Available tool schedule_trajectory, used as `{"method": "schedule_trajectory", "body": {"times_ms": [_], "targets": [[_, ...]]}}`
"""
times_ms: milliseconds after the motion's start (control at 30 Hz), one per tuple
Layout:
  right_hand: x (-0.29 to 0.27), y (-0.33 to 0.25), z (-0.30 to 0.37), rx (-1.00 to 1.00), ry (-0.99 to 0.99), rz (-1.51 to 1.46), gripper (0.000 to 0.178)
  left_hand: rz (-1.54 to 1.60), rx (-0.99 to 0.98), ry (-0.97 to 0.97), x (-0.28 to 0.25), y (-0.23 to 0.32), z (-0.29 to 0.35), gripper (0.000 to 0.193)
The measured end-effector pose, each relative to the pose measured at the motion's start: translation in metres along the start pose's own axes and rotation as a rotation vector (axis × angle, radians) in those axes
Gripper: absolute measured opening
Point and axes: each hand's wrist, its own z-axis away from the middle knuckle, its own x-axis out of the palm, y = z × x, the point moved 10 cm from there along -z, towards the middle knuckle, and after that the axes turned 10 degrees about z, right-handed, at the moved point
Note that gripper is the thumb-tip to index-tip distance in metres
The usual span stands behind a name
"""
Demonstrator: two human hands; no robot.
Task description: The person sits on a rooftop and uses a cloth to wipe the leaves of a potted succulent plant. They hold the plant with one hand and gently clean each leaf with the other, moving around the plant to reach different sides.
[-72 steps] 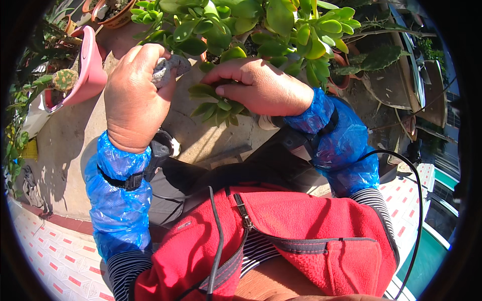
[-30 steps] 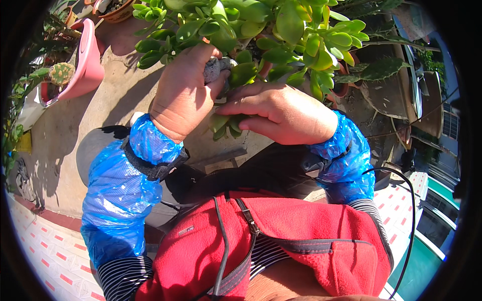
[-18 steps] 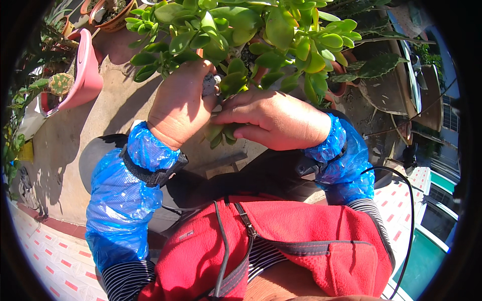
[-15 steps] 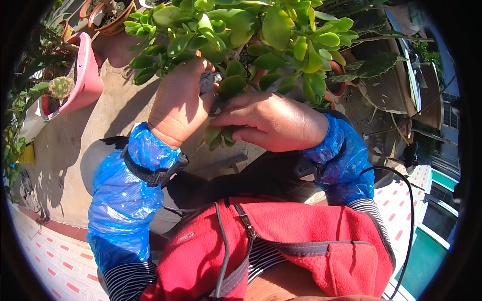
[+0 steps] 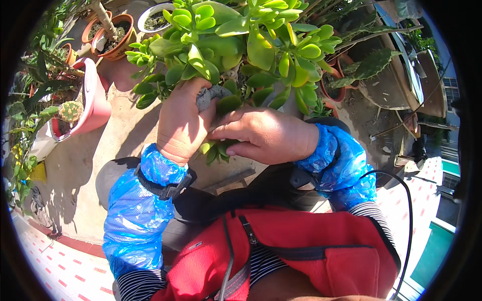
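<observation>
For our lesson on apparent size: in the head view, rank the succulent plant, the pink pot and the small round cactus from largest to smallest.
1. succulent plant, though nearest the camera, which inflates it.
2. pink pot.
3. small round cactus, inside that pot.

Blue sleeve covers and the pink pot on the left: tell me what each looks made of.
Blue sleeve covers: thin plastic film, by the look, glossy and crinkled, with sharp sun glints. Pink pot: probably moulded plastic, smooth with an even colour and soft sheen; glazed ceramic is possible.
</observation>
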Motion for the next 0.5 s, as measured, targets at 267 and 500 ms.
{"method": "schedule_trajectory", "body": {"times_ms": [267,500], "targets": [[-0.035,0.018,0.0,0.145,0.33,-0.12,0.03,-0.121,0.027,-0.085,0.005,-0.001,0.012,0.027],[-0.05,0.033,-0.003,0.267,0.565,-0.141,0.039,-0.123,0.044,-0.042,-0.002,0.014,0.011,0.022]]}}
